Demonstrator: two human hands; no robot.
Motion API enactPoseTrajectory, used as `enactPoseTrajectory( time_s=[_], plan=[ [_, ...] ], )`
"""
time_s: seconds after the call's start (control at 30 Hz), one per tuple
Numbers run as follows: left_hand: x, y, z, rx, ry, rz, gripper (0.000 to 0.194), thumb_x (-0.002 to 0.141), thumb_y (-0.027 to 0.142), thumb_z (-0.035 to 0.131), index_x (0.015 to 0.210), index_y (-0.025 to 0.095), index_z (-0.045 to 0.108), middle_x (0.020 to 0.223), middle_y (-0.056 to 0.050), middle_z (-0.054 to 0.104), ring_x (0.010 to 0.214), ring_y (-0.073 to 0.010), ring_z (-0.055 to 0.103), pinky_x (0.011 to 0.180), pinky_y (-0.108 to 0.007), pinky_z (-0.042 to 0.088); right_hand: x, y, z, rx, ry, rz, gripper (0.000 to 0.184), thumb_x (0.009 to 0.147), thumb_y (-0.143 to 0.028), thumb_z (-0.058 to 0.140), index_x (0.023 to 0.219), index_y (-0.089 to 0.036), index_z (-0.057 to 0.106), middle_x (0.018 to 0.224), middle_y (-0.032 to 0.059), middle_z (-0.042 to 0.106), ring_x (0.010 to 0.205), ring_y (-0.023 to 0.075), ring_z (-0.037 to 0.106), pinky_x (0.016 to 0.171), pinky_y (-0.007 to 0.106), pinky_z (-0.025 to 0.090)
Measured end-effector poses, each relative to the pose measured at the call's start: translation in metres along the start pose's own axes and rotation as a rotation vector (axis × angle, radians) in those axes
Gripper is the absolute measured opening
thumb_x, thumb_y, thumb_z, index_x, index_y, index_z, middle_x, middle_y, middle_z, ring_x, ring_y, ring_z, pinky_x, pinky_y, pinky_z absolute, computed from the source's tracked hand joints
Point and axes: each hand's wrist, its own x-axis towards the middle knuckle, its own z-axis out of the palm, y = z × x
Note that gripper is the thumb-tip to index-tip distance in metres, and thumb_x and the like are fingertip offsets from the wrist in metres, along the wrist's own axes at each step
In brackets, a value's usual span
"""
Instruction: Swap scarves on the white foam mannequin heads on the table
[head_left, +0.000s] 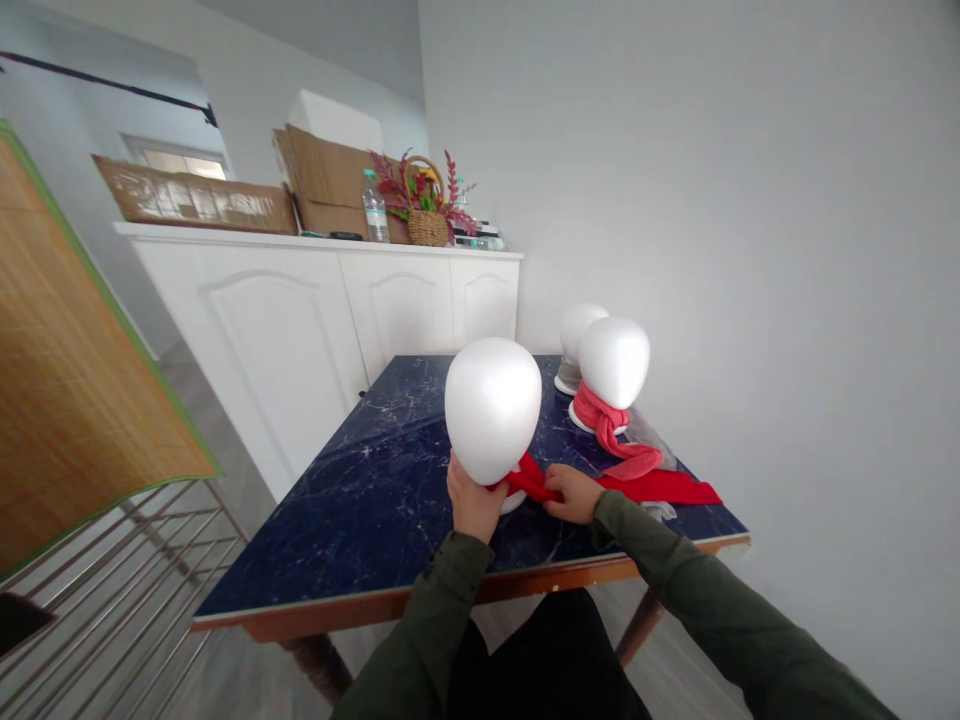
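Note:
A smooth white mannequin head (493,405) stands upright near the front of the dark blue table. A red scarf (531,478) passes around its neck, and its long tail lies to the right across the tabletop. My left hand (474,502) is closed at the neck's left front, with the thumb on the red cloth; part of its fingers is hidden behind the head. My right hand (570,494) pinches the scarf just right of the neck.
Behind on the right stand a mannequin head (615,362) with a coral scarf (609,425) and another head (583,328) with a grey wrap. The marble-patterned table (360,500) meets the wall. A metal rack (142,560) stands left; a white cabinet (285,340) is behind.

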Motion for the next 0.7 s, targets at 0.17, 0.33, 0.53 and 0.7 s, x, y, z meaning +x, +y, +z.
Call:
enactPoseTrajectory(
  time_s=[0.17, 0.33, 0.53, 0.7],
  plan=[
    [-0.035, 0.017, -0.010, -0.493, 0.005, -0.435, 0.069, 0.060, 0.028, 0.070, 0.120, 0.020, 0.037, 0.128, -0.012, 0.040, 0.118, -0.0251, 0.039, 0.097, -0.038, 0.033, 0.009, 0.002, -0.002, 0.020, 0.026, 0.276, 0.029, 0.085, -0.021, 0.034, 0.076, -0.013, 0.060, 0.079, 0.0069, 0.058, 0.076, 0.0144, 0.052, 0.073, 0.025, 0.037],
    [-0.048, 0.042, 0.007, -1.021, -0.257, -1.071, 0.010, 0.075, 0.020, 0.056, 0.083, 0.020, 0.052, 0.088, -0.002, 0.057, 0.082, -0.0118, 0.056, 0.077, -0.025, 0.043, 0.036, 0.007, -0.005, 0.060, -0.009, 0.428, 0.027, 0.074, -0.034, 0.055, 0.091, -0.013, 0.060, 0.077, 0.0073, 0.062, 0.070, 0.0169, 0.054, 0.062, 0.026, 0.036],
    [-0.028, 0.048, 0.027, -1.000, -0.371, -1.277, 0.024, 0.079, 0.038, 0.050, 0.071, 0.015, 0.050, 0.068, -0.004, 0.052, 0.065, -0.0143, 0.053, 0.063, -0.025, 0.043, 0.053, 0.005, -0.012, 0.253, -0.057, 0.419, 0.009, 0.068, -0.022, 0.057, 0.069, -0.015, 0.063, 0.072, 0.0043, 0.062, 0.074, 0.0173, 0.055, 0.068, 0.025, 0.037],
    [-0.023, 0.046, 0.033, -1.007, -0.430, -1.346, 0.039, 0.077, 0.051, 0.046, 0.074, 0.013, 0.054, 0.068, -0.007, 0.054, 0.064, -0.0186, 0.053, 0.059, -0.029, 0.042, 0.050, 0.005, -0.011, 0.596, -0.111, 0.490, 0.020, 0.071, -0.011, 0.043, 0.080, -0.014, 0.061, 0.067, 0.0016, 0.063, 0.061, 0.0123, 0.056, 0.061, 0.022, 0.041]
  ],
)
